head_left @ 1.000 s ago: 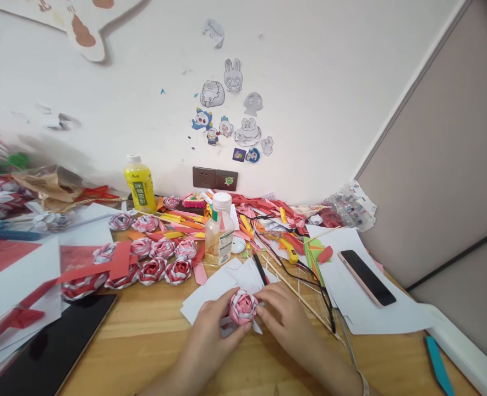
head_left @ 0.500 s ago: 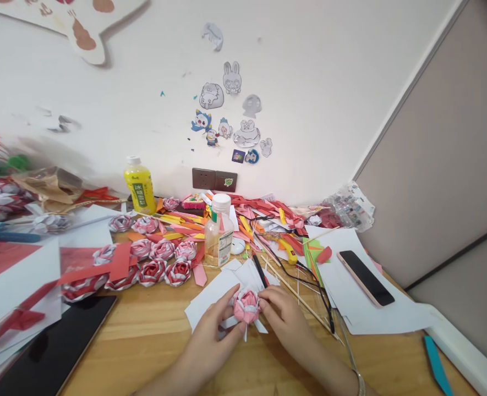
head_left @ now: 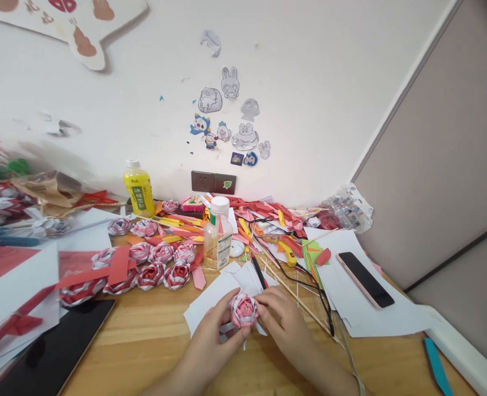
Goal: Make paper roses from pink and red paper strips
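Note:
A pink-and-white paper rose (head_left: 244, 311) is held between both hands above the table's front part. My left hand (head_left: 215, 333) is closed around its left side, with the thumb at the lower edge and the fingers behind. At the rose's right edge, my right hand (head_left: 283, 319) pinches with thumb and forefinger; whether a strip is between them cannot be made out. White strip ends show under the flower. White paper sheets (head_left: 207, 302) lie just behind the hands, with a black pen (head_left: 258, 271) close by.
Several finished paper roses (head_left: 151, 274) stand at left, near a black tablet (head_left: 47, 346). Behind the hands are a clear bottle (head_left: 217, 242), a yellow drink bottle (head_left: 139, 192) and coloured strips (head_left: 263, 212). At right lie thin sticks (head_left: 305, 305), a cable and a phone (head_left: 365, 279).
The rose has tilted and turned a little leftward between my fingers, showing more white bands. Both hands keep nearly the same places. The view has shifted slightly.

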`<state>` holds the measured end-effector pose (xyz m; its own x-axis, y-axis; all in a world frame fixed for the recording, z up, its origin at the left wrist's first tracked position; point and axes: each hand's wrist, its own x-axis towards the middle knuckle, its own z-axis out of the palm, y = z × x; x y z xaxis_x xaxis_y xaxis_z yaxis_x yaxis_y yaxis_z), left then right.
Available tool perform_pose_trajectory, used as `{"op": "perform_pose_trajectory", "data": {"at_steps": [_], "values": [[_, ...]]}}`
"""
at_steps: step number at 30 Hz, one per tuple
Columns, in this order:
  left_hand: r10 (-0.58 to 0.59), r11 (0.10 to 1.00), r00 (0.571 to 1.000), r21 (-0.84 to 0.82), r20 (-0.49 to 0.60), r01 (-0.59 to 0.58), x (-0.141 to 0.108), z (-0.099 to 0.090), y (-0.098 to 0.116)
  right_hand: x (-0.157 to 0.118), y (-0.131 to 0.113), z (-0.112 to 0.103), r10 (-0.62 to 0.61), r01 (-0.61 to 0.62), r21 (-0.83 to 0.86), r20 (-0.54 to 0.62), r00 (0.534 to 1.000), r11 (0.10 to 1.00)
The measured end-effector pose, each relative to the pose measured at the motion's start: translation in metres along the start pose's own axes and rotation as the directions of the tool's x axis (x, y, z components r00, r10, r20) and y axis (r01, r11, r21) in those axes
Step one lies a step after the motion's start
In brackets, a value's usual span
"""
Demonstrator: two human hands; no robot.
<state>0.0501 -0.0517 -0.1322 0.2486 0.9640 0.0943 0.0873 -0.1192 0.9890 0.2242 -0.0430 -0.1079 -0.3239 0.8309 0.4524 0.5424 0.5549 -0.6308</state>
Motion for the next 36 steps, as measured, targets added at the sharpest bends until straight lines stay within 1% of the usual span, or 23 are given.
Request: {"op": "perform_pose_trajectory", "data": {"at_steps": [5, 8, 10, 12, 16, 17, 19, 21, 24, 29, 32, 36], "values": [[0.042, 0.994, 0.999, 0.099, -0.018, -0.040, 0.001, -0.001, -0.004, 0.000, 0.000, -0.001, -0.007, 0.007, 0.034, 0.001, 1.000, 0.999], [0.033, 0.989, 0.999, 0.141, -0.010, -0.031, 0.001, -0.003, -0.011, -0.001, 0.000, 0.001, 0.021, -0.020, 0.062, -0.008, 1.000, 0.998], [0.048, 0.979, 0.999, 0.201, -0.019, -0.043, 0.001, -0.004, -0.016, -0.001, 0.000, 0.003, 0.040, -0.038, 0.085, -0.021, 0.999, 0.996], [0.084, 0.959, 0.996, 0.274, -0.038, -0.070, 0.001, -0.005, -0.016, -0.001, 0.001, 0.005, 0.059, -0.053, 0.107, -0.050, 0.997, 0.993], [0.157, 0.905, 0.983, 0.413, -0.095, -0.105, 0.001, -0.007, -0.010, -0.001, 0.001, 0.006, 0.109, -0.093, 0.118, -0.142, 0.984, 0.989], [0.186, 0.882, 0.977, 0.457, -0.106, -0.118, 0.000, -0.008, -0.008, -0.001, 0.000, 0.006, 0.111, -0.093, 0.133, -0.138, 0.984, 0.987], [0.263, 0.818, 0.958, 0.553, -0.116, -0.157, -0.001, -0.009, -0.006, -0.001, -0.002, 0.006, 0.104, -0.086, 0.180, -0.091, 0.990, 0.980], [0.341, 0.749, 0.934, 0.631, -0.105, -0.203, -0.002, -0.009, -0.005, -0.001, -0.004, 0.006, 0.110, -0.096, 0.221, -0.052, 0.993, 0.971], [0.407, 0.686, 0.910, 0.685, -0.083, -0.245, -0.003, -0.009, -0.004, -0.002, -0.005, 0.008, 0.148, -0.132, 0.245, -0.045, 0.988, 0.960], [0.456, 0.634, 0.887, 0.724, -0.066, -0.272, -0.002, -0.010, -0.002, 0.000, -0.004, 0.010, 0.212, -0.195, 0.327, -0.017, 0.977, 0.925], [0.469, 0.609, 0.882, 0.741, -0.050, -0.282, -0.001, -0.011, -0.002, 0.000, -0.002, 0.011, 0.254, -0.236, 0.415, 0.014, 0.967, 0.878], [0.487, 0.595, 0.872, 0.749, -0.049, -0.290, -0.002, -0.011, -0.005, 0.000, 0.003, 0.012, 0.302, -0.306, 0.504, 0.092, 0.949, 0.808]]}}
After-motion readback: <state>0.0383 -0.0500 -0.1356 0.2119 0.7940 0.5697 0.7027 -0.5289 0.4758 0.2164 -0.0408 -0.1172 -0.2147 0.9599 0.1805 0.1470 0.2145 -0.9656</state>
